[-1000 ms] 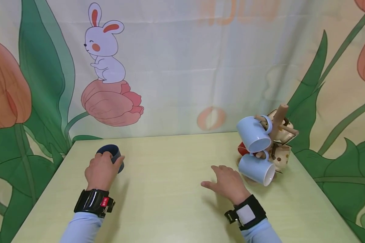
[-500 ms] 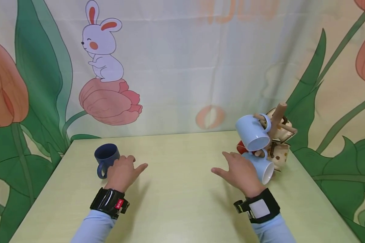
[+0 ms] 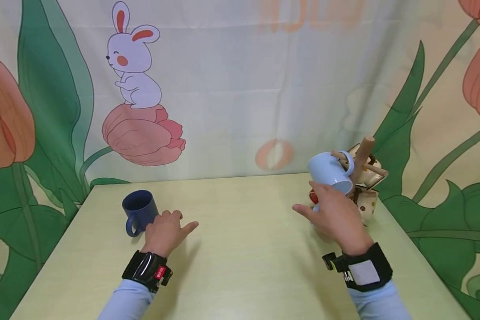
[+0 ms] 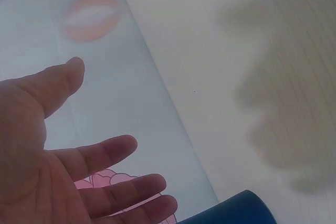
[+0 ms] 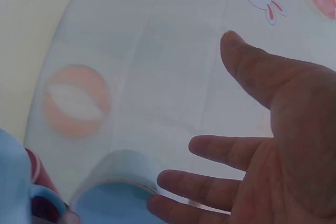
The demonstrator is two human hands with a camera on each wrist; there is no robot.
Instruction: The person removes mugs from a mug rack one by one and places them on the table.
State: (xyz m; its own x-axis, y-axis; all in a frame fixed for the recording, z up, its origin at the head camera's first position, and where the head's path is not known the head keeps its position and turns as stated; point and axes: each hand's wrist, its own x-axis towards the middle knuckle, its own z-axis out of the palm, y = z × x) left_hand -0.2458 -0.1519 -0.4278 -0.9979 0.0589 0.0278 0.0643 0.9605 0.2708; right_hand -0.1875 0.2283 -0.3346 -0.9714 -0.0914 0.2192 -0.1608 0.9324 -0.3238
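Observation:
A dark blue mug [image 3: 140,209] stands upright on the left of the table. Just right of it hovers my left hand [image 3: 164,233], fingers spread and holding nothing. The mug's edge also shows low in the left wrist view. At right, a wooden mug tree [image 3: 362,155] carries an upper light blue mug [image 3: 329,172] hung by its handle. My right hand [image 3: 338,218] is in front of it, thumb and fingers apart, gripping nothing. It hides most of a lower light blue mug. In the right wrist view, a light blue mug [image 5: 115,200] lies near the fingertips; contact cannot be told.
Cream patterned mugs [image 3: 366,203] hang on the tree's far side. A red mug [image 3: 313,196] peeks out behind the right hand. A printed curtain [image 3: 224,89] rises behind the pale table [image 3: 232,249].
My left hand has let go of the dark blue mug and moved right, leaving it standing. My right hand has moved right and up to the mug tree, covering the lower light blue mug.

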